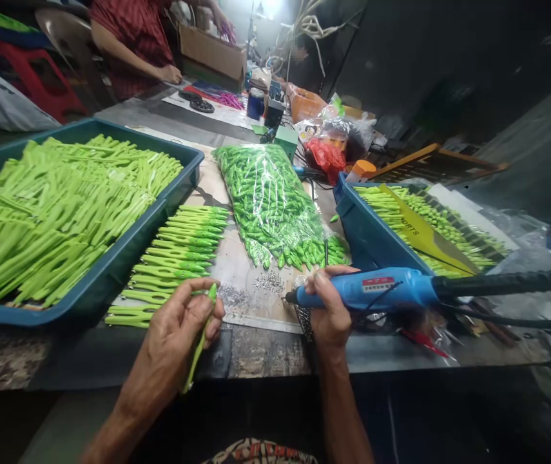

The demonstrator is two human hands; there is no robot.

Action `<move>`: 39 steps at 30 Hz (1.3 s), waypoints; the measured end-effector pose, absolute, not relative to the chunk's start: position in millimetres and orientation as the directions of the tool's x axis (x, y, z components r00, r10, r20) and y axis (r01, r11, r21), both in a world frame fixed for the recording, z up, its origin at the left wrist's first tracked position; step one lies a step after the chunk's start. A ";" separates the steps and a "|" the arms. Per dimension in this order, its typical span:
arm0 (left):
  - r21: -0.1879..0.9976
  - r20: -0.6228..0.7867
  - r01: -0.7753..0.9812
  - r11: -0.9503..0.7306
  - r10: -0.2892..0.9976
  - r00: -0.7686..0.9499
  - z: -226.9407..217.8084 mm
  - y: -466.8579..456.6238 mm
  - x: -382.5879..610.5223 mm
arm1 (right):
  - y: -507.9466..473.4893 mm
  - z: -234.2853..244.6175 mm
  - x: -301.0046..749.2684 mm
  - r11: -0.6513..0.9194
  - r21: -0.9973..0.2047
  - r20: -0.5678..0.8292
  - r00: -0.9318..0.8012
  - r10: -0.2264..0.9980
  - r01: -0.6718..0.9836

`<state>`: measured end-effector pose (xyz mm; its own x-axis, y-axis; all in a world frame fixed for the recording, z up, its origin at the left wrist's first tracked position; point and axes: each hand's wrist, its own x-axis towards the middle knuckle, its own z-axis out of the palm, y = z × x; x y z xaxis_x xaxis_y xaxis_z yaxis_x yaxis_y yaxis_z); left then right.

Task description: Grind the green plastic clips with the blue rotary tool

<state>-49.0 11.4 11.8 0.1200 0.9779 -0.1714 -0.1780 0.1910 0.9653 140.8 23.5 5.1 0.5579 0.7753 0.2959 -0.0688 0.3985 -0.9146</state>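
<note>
My left hand point(173, 328) is closed around a slim light-green plastic piece with a darker green tip point(212, 293), held upright at a tilt near the table's front edge. In my right hand point(330, 309) is a blue electric screwdriver point(367, 289), lying sideways with its bit pointing left. Below and between the hands, small metal screws point(269, 282) lie scattered on the board. Beside my left hand runs a row of green-tipped plastic pieces point(178, 248) laid side by side. Behind the screws sits a clear bag of small green tips point(270, 200), some spilling from its near end.
At left stands a blue tray point(162, 216) heaped with light-green forked pieces. Another blue bin point(376, 238) with green pieces and a yellow card is at right. The screwdriver's black cord point(512, 283) runs right. Across the table a person point(133, 51) works near a cardboard box point(212, 55).
</note>
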 end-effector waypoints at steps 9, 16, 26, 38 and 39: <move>0.704 -0.440 -0.422 0.572 0.817 0.373 -5.4 -8.0 -27.4 | 24.2 9.6 139.0 0.408 -0.891 0.226 0.582 0.781 -0.200; 0.493 -0.481 -0.532 0.688 0.725 0.492 -18.4 -1.3 3.0 | 21.1 20.7 138.5 0.434 -0.866 0.225 0.581 0.782 -0.249; 0.358 -0.499 -0.636 0.684 0.716 0.488 -19.9 14.6 22.3 | 9.9 35.0 137.1 0.543 -0.780 0.323 0.542 0.776 -0.312; 0.348 -0.464 -0.672 0.653 0.743 0.482 -25.8 15.2 27.3 | 4.8 37.7 138.0 0.532 -0.780 0.297 0.554 0.778 -0.329; 0.350 -0.460 -0.674 0.651 0.746 0.481 -26.0 15.1 27.7 | 4.8 37.6 138.1 0.532 -0.778 0.296 0.552 0.780 -0.334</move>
<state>27.7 15.1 -26.0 0.4813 0.7461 -0.4601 -0.6739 0.6506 0.3501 138.1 4.8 37.6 0.5521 0.7795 0.2959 -0.3342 0.5320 -0.7780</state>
